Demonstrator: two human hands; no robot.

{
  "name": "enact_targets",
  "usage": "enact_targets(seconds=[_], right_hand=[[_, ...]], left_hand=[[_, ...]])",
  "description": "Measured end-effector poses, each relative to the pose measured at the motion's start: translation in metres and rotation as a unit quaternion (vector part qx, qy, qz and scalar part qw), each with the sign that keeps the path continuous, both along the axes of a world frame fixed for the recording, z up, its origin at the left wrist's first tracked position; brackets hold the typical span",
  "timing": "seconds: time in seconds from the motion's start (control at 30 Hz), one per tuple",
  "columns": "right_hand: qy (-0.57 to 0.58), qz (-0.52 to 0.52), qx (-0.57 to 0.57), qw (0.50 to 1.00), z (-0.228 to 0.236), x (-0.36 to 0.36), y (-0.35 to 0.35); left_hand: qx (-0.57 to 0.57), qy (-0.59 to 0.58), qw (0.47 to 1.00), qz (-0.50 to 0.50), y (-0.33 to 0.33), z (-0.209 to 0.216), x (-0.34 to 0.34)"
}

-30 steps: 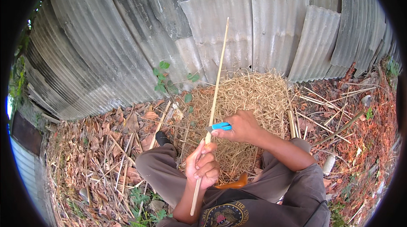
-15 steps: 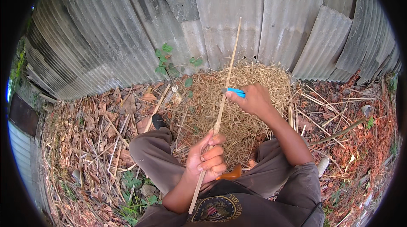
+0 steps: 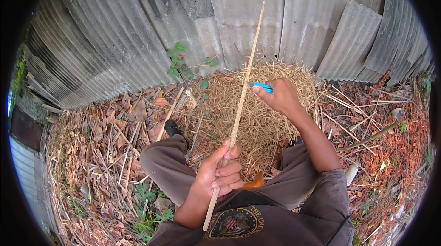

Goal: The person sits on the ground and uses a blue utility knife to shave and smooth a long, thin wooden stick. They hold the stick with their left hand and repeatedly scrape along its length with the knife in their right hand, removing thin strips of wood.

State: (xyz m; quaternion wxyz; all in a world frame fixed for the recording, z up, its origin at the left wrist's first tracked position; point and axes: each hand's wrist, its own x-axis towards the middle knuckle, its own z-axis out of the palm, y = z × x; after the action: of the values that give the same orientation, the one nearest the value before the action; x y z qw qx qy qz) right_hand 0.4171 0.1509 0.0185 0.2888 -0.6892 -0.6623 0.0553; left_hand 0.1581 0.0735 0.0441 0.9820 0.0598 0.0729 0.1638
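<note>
My left hand (image 3: 219,172) is wrapped round the lower part of a long, pale bamboo strip (image 3: 243,96), which slants up and away from my lap toward the metal fence. The strip's near end sticks out below my fist, over my shirt. My right hand (image 3: 279,96) grips a blue-handled cutter knife (image 3: 262,87). Its short blade is at the strip's right side, about midway along the length beyond my left hand; whether it touches cannot be made out. Beneath both hands a heap of pale, curled shavings (image 3: 271,131) lies between my legs.
A corrugated metal fence (image 3: 250,21) stands across the far side. Dry leaves and loose sticks (image 3: 124,147) litter the ground at left. A longer stick (image 3: 370,138) and a pale cylindrical object (image 3: 351,175) lie at right. Something orange (image 3: 254,181) rests by my lap.
My right hand with the cutter knife has moved a little farther out and to the right. The strip's far end has risen slightly, while my left hand keeps its hold.
</note>
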Motion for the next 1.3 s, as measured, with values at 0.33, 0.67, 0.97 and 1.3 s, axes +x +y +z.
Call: enact_targets(seconds=[0.33, 0.67, 0.97, 1.3], right_hand=[[-0.001, 0.021, 0.048, 0.999, 0.003, 0.007, -0.004], [-0.032, 0.025, 0.084, 0.996, 0.005, -0.005, -0.014], [-0.027, -0.065, 0.106, 0.992, -0.007, 0.052, 0.026], [-0.139, -0.219, 0.175, 0.95, -0.028, 0.152, 0.027]], left_hand=[[0.032, 0.108, 0.993, -0.022, -0.013, 0.008, -0.011], [0.062, 0.13, 0.989, -0.033, -0.022, 0.004, -0.031], [0.091, 0.184, 0.975, -0.081, -0.046, -0.007, -0.051], [-0.001, 0.262, 0.958, -0.116, -0.09, -0.034, -0.128]])
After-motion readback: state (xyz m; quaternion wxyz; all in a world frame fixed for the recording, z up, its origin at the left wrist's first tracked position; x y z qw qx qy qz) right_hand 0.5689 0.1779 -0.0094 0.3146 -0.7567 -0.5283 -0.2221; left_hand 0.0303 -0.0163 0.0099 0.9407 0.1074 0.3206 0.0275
